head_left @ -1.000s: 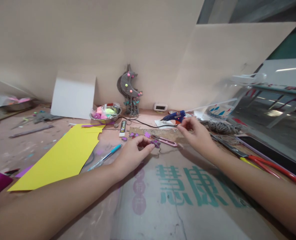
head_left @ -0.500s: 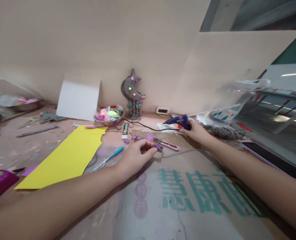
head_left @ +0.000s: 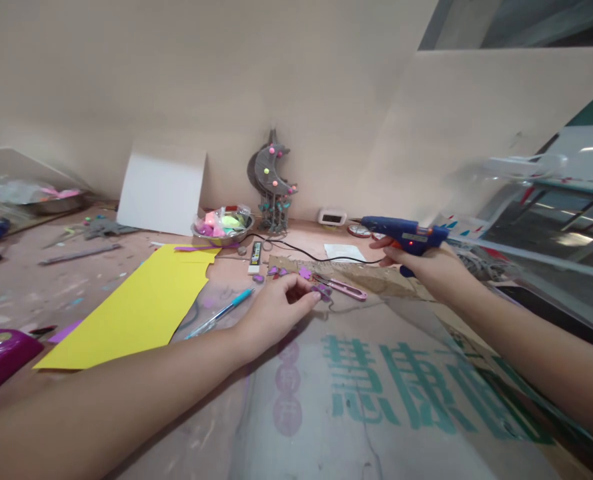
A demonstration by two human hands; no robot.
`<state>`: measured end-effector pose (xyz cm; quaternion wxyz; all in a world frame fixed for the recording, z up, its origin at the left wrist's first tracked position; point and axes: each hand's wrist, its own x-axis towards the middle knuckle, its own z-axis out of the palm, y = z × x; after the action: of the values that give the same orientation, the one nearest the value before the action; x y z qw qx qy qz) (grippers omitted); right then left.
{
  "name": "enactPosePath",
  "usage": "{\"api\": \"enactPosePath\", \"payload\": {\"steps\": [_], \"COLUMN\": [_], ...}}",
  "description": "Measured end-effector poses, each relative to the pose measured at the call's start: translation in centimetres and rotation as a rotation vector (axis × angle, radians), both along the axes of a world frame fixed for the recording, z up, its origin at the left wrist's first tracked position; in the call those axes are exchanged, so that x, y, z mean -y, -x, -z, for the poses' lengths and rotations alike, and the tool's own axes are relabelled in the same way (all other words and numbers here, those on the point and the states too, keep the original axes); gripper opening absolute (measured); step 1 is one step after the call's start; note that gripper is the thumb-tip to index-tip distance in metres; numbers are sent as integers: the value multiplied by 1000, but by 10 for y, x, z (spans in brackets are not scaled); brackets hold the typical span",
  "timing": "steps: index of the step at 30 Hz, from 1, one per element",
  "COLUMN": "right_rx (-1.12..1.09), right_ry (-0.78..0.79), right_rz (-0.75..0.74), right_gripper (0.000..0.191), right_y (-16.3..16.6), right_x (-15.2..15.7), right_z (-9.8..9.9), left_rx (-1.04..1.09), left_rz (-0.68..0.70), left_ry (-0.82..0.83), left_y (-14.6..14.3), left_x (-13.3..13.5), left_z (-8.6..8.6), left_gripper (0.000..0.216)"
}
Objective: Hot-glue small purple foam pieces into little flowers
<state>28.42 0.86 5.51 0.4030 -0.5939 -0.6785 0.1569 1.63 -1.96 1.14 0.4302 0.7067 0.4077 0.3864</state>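
My left hand (head_left: 281, 307) pinches a small purple flower piece (head_left: 321, 291) with grey yarn trailing from it. Just beyond its fingers lie a pink craft knife (head_left: 343, 288) and several other purple pieces (head_left: 305, 273). My right hand (head_left: 426, 260) is wrapped round the handle of a blue glue gun (head_left: 393, 230), raised above the table. The gun's nozzle points left, and a small red light glows on its side. A black cord (head_left: 309, 257) runs across the table toward it. Under the gun, a white paper square (head_left: 345, 253) lies flat.
Yellow card (head_left: 131, 307) and a blue pen (head_left: 221, 312) lie at the left, near a magenta tool (head_left: 3, 360). Behind stand a bowl of coloured clay (head_left: 223, 227), a grey moon ornament (head_left: 272, 177) and a small white clock (head_left: 331, 217). A printed cardboard sheet (head_left: 336, 440) covers the front.
My right hand has lifted the glue gun off its spot by the white paper and moved it up and right. My left hand keeps its pinch on the flower piece.
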Motion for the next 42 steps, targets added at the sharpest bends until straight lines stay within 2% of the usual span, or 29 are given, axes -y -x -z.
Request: {"api": "enactPosePath", "payload": {"steps": [2, 7, 12, 20, 31, 42], "right_rx": [69, 188, 176, 133, 112, 157], "right_ry": [1, -40, -4, 61, 88, 102], "right_rz": [-22, 56, -156, -106, -134, -55], "right_gripper": [27, 31, 26, 25, 23, 27], "right_y": [9, 22, 28, 34, 36, 40], "right_x": [19, 52, 66, 64, 64, 64], "right_z": [4, 22, 25, 38, 36, 33], "left_rx": [-1, -1, -1, 7, 4, 0], "left_rz": [-8, -14, -20, -28, -18, -16], "left_ry": [-6, -23, 6, -19, -49, -40], "left_y": [0, 1, 1, 0, 0, 0], "left_x": [0, -2, -3, -3, -3, -2], "left_z": [1, 5, 6, 6, 7, 5], "left_gripper": [18, 19, 18, 16, 15, 15]}}
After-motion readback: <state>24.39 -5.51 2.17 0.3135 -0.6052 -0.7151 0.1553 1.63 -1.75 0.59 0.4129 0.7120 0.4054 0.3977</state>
